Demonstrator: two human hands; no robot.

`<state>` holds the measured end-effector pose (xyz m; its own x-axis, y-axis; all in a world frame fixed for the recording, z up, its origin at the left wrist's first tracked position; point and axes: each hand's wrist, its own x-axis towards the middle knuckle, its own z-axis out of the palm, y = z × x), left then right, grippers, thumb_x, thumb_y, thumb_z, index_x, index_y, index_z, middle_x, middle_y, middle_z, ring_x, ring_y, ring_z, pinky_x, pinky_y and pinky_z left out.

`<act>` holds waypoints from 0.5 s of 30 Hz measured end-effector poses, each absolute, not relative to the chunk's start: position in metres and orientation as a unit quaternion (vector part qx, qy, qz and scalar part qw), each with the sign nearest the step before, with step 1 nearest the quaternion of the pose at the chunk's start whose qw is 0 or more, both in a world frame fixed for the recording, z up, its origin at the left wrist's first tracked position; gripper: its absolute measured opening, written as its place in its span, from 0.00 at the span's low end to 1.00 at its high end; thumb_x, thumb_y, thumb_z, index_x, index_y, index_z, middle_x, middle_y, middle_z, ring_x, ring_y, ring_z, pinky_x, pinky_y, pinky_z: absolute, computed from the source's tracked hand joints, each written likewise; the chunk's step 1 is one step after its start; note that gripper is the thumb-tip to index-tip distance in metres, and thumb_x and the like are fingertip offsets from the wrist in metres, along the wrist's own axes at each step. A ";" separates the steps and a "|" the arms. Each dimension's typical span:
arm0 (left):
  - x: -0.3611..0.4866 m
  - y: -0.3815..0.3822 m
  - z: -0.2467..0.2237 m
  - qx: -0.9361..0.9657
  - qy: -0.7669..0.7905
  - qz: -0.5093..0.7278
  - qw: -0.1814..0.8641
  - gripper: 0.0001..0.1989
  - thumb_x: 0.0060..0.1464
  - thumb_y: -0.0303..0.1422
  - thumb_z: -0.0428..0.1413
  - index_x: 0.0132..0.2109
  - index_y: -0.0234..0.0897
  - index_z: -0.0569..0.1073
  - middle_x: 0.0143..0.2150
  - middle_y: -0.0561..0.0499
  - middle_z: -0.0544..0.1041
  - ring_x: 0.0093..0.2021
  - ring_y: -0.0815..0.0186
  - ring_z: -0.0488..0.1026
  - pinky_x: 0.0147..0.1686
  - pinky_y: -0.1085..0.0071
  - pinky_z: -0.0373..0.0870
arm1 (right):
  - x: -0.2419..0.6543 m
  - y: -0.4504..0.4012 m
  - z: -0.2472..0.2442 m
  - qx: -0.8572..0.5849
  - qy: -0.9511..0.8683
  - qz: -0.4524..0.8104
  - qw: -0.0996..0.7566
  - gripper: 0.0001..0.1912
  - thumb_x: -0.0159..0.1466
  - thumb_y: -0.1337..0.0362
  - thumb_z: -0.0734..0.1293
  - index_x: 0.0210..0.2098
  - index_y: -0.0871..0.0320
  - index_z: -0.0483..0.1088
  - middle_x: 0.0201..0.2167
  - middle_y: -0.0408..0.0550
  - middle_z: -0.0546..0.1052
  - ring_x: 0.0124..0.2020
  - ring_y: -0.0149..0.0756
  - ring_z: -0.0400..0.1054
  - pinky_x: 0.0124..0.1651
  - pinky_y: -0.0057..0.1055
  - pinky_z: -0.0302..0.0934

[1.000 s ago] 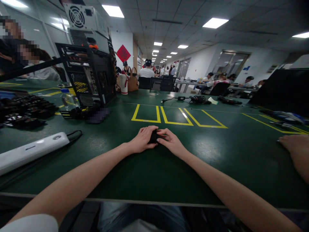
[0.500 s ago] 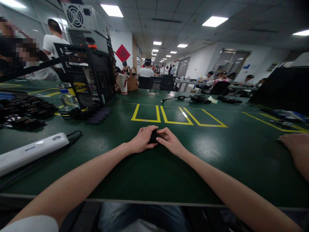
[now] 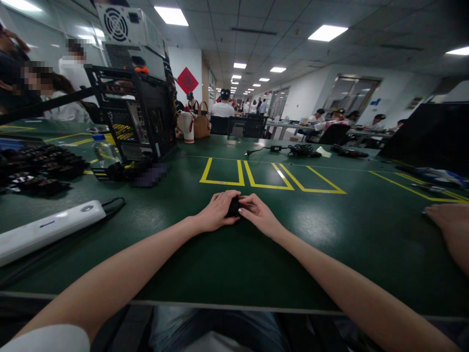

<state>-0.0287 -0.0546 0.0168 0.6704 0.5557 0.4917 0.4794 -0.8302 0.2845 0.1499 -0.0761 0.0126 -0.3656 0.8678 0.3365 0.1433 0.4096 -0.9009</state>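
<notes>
Both my hands rest together on the green table (image 3: 234,264), just in front of yellow marked boxes (image 3: 256,176). My left hand (image 3: 216,211) and my right hand (image 3: 258,215) close from either side around a small black object (image 3: 233,207). Most of that object is hidden by my fingers, so I cannot tell what it is. My forearms stretch flat over the table from its near edge.
A white power strip (image 3: 47,230) lies at the left, black parts (image 3: 36,168) behind it. An open computer case (image 3: 135,117) stands at the back left. Cables and an adapter (image 3: 298,150) lie far back. Another person's hand (image 3: 449,225) rests at the right edge.
My hands stay in place on the small black object. A person in white behind the computer case has moved to the left.
</notes>
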 end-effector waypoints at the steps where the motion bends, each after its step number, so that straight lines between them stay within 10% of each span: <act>1: -0.029 -0.055 0.017 0.912 0.283 0.290 0.066 0.29 0.47 0.35 0.53 0.54 0.38 0.48 0.52 0.43 0.59 0.53 0.58 0.58 0.50 0.58 0.54 | 0.150 -0.076 0.012 -0.355 -0.716 0.408 0.441 0.10 0.55 0.64 0.63 0.37 0.54 0.62 0.42 0.44 0.65 0.43 0.34 0.65 0.46 0.36 0.62; 15: -0.030 -0.054 0.016 0.911 0.283 0.290 0.070 0.29 0.47 0.35 0.53 0.54 0.39 0.48 0.51 0.44 0.59 0.52 0.58 0.58 0.51 0.58 0.53 | 0.151 -0.074 0.012 -0.363 -0.703 0.420 0.444 0.13 0.54 0.62 0.64 0.38 0.54 0.61 0.40 0.44 0.67 0.42 0.34 0.66 0.45 0.35 0.62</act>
